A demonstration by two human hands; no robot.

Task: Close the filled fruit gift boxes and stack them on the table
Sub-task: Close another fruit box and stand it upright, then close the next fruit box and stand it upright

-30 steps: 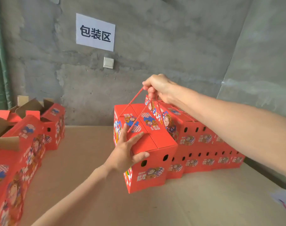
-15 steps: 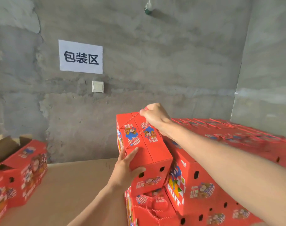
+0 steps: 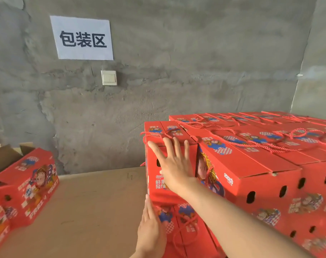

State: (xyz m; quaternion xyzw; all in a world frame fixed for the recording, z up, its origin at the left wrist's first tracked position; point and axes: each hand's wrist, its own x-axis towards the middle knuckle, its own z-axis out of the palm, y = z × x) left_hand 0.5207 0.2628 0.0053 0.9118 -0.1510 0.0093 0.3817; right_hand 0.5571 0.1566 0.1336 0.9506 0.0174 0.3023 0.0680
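Near the back edge of the brown table (image 3: 95, 202), the upper red cardboard gift box (image 3: 153, 190) is pressed by the right hand (image 3: 174, 168), fingers spread, the lower box (image 3: 184, 229) touched by the left hand (image 3: 151, 231), fingers together.

One head-worn view – looking forward and slightly down, close over the stacked boxes (image 3: 251, 164), facing the wall (image 3: 177, 71).

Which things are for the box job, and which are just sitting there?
Job: red cardboard gift box on top, right hand, left hand, stack of closed red boxes, open-flapped red boxes, brown table.
Just there: white paper sign, white wall switch.
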